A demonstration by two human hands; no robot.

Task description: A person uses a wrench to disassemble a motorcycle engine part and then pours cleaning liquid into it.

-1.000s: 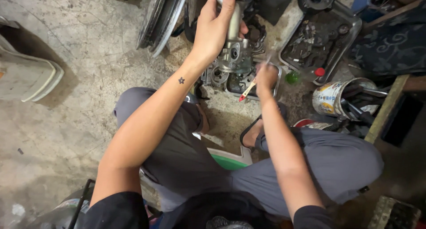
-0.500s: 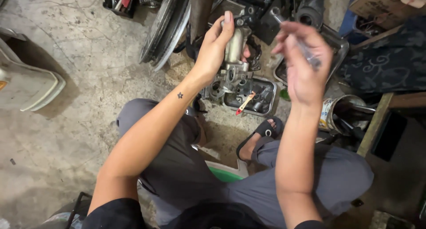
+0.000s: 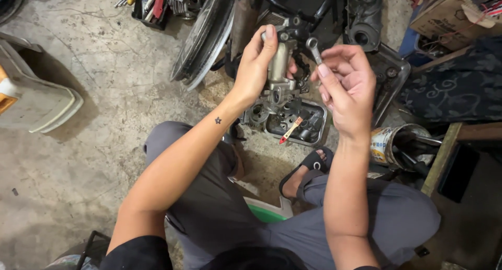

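My left hand [image 3: 254,66] is wrapped around a grey metal carburettor-like part [image 3: 281,68], holding it up over the floor. My right hand [image 3: 348,87] grips a small metal wrench [image 3: 315,49] between thumb and fingers, its ring end close to the top of the part. Directly below sits a shallow metal tray [image 3: 320,137] with several small engine parts and a red-handled brush [image 3: 291,130] in it.
A motorcycle wheel [image 3: 206,37] and engine stand ahead. A tin can [image 3: 389,143] with tools sits at the right, by a wooden board [image 3: 441,157]. A tool caddy [image 3: 151,3] is at the top, a plastic container [image 3: 36,97] at the left. I squat in sandals on concrete.
My right hand rose from the tray with the wrench and moved left, up to the part. My left hand kept holding the part up.
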